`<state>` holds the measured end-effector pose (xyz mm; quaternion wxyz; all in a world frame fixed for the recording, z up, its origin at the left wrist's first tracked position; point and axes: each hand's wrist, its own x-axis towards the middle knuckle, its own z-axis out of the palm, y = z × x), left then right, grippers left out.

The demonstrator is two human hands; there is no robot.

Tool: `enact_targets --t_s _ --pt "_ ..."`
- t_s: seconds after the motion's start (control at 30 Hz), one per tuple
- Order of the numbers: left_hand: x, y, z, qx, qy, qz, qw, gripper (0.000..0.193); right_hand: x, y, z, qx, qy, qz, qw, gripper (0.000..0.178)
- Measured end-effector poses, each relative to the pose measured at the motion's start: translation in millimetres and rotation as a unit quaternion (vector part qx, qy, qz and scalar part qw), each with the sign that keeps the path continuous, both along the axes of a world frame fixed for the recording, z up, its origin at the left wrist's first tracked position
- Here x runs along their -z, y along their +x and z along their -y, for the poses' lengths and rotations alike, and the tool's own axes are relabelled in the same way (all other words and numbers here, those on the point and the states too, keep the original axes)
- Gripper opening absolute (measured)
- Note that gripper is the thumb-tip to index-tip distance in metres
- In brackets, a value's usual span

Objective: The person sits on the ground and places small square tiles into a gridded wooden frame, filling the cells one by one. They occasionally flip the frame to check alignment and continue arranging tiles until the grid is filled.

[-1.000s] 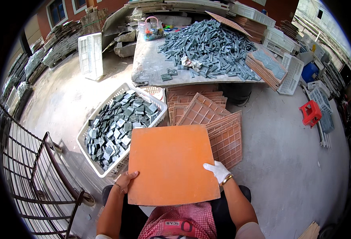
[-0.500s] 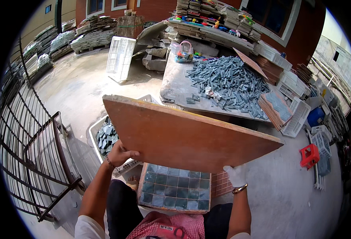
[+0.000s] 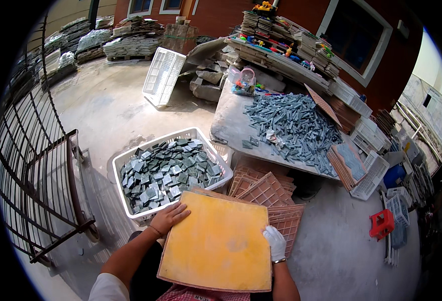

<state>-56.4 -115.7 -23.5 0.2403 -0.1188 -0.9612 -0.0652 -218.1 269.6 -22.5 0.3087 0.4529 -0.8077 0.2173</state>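
Note:
A flat yellow board [image 3: 216,243] lies low in front of my lap, its yellow face up. My left hand [image 3: 169,218] holds its upper left edge, with the fingers stretched over the top face. At the right edge, my right hand [image 3: 275,243], in a white glove, grips the board. Beneath it, a brown layer shows along the rim; the square-tile panel seen earlier is hidden. Just beyond my left hand stands a white plastic basket [image 3: 118,183] filled with small dark green-grey square tiles [image 3: 165,170].
Reddish-brown gridded trays [image 3: 268,193] are stacked beyond the board. A low table [image 3: 226,118] carries a heap of narrow grey stone strips [image 3: 291,118]. A metal barred frame [image 3: 73,183] stands at left, a red stool [image 3: 382,224] at right. An upright white crate [image 3: 163,76] stands farther back.
The board has come down toward my lap from a raised tilt with its brown face showing. Its yellow face is now up, covering the tile panel. Both hands have moved down with it.

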Motion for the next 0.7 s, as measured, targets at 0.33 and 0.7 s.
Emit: enact_targets --t_s 0.33,0.7 --pt "31 -42 8 -0.078 0.067 0.172 0.980 0.060 40 -19 -3 0.076 0.091 0.110 0.987 0.018" --pt "35 -30 3 -0.213 0.323 0.132 0.913 0.044 14 -20 -6 0.224 -0.117 0.332 0.909 0.030"
